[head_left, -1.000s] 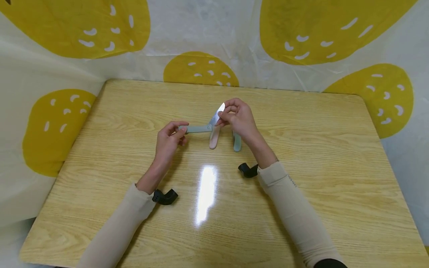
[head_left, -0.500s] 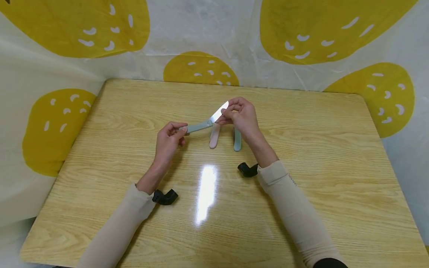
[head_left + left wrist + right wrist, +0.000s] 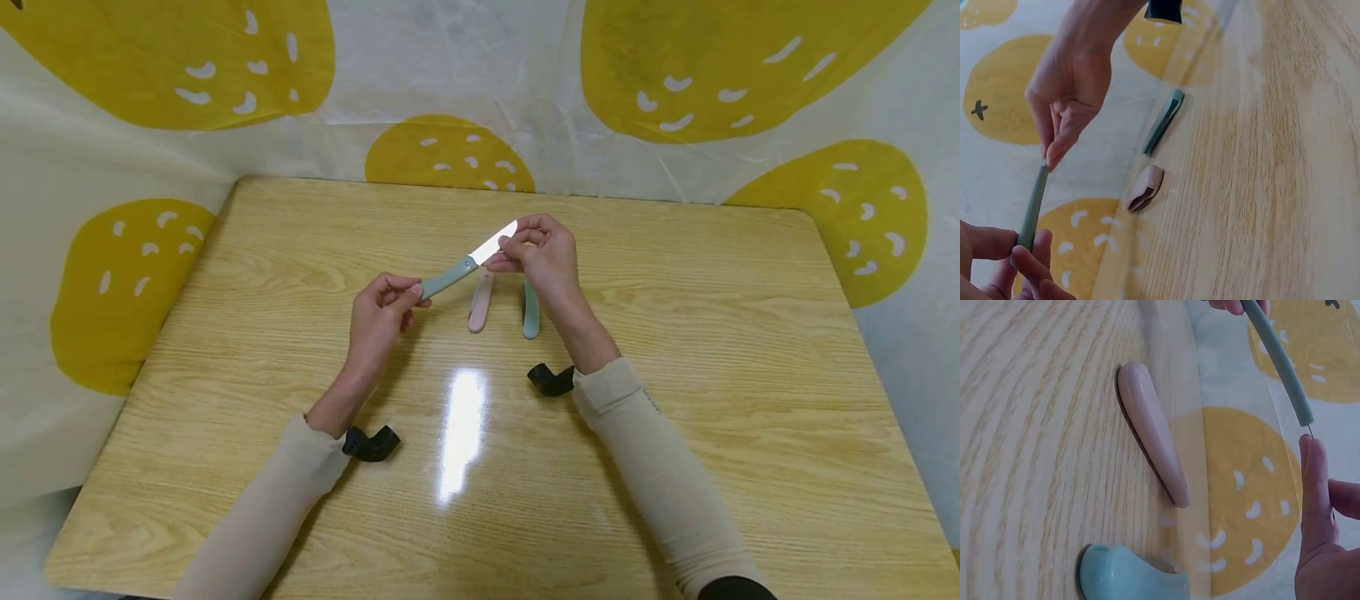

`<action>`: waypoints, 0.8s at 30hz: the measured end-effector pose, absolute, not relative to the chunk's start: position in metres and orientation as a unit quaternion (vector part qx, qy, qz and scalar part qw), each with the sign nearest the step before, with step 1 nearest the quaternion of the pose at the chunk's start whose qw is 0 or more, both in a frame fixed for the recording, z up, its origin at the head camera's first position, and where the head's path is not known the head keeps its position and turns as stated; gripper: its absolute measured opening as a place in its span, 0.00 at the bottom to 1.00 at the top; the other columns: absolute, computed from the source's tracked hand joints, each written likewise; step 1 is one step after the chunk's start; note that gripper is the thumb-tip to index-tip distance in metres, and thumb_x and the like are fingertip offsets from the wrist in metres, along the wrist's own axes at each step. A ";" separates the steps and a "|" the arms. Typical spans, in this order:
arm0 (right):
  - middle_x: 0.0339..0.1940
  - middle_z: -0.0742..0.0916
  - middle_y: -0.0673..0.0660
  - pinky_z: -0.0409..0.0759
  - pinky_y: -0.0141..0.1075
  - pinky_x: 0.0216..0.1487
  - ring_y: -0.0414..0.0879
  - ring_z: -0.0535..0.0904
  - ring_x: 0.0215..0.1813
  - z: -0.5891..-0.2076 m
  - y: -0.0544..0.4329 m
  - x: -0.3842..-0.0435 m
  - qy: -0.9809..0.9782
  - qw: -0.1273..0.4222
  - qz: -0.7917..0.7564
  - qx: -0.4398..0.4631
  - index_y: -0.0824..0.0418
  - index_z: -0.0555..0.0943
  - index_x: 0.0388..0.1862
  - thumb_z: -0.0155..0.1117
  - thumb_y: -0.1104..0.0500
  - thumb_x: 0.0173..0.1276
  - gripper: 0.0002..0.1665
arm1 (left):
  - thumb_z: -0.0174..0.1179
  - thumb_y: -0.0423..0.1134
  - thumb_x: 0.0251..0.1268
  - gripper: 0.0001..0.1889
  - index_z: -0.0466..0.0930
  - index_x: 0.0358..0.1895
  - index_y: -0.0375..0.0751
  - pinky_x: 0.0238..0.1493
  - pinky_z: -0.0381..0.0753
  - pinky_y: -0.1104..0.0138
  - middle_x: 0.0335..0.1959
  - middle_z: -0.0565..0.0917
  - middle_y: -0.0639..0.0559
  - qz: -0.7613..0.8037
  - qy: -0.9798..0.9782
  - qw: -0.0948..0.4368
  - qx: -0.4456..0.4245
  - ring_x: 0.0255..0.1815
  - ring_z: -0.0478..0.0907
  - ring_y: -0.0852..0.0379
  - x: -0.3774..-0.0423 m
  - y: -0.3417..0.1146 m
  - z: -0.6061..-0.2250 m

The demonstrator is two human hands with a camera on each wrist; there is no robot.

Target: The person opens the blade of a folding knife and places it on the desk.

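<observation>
A folding knife with a pale green handle (image 3: pixel 448 277) is held above the table, its shiny blade (image 3: pixel 492 243) swung out nearly in line with the handle. My left hand (image 3: pixel 377 321) pinches the handle's end between thumb and fingers. At the other end, my right hand (image 3: pixel 547 256) pinches the blade near its tip. Below lie two folded knives: one with a pink handle (image 3: pixel 480 304), one with a green handle (image 3: pixel 531 312) partly hidden by my right hand. In the right wrist view the pink knife (image 3: pixel 1152 431) lies beside the blue-green one (image 3: pixel 1129 575).
The wood-grain table (image 3: pixel 675 333) ends at a white curtain (image 3: pixel 457 58) with yellow fruit prints at the back and sides. Black wrist-camera mounts (image 3: pixel 372 443) stick out from both sleeves. A bright light reflection shows on the tabletop.
The blade has opened further, from a sharp angle to almost straight with the handle. My right hand has moved slightly up and right; the handle now tilts upward to the right.
</observation>
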State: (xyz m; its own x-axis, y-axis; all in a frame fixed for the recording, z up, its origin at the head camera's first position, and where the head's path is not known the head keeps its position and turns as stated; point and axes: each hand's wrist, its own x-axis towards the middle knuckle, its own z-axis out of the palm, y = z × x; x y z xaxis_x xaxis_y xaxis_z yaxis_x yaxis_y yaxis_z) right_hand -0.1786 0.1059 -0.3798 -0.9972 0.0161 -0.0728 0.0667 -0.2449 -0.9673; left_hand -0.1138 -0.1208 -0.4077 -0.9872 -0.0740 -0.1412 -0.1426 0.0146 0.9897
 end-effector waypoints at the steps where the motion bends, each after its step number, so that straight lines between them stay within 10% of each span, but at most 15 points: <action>1: 0.25 0.86 0.55 0.90 0.40 0.33 0.46 0.89 0.25 -0.380 0.106 -0.179 0.611 0.014 -0.790 0.035 0.67 0.72 0.45 0.61 0.78 0.69 0.13 | 0.61 0.36 0.77 0.08 0.82 0.50 0.36 0.27 0.72 0.71 0.29 0.89 0.61 0.696 0.714 0.023 -0.073 0.23 0.72 0.59 -0.114 -0.121 -0.408; 24: 0.27 0.87 0.55 0.90 0.40 0.33 0.47 0.90 0.25 -0.382 0.111 -0.184 0.606 0.040 -0.794 0.016 0.68 0.73 0.54 0.62 0.76 0.71 0.17 | 0.70 0.35 0.68 0.15 0.81 0.55 0.40 0.30 0.73 0.73 0.37 0.88 0.42 0.618 0.786 0.018 0.019 0.32 0.80 0.54 -0.107 -0.119 -0.410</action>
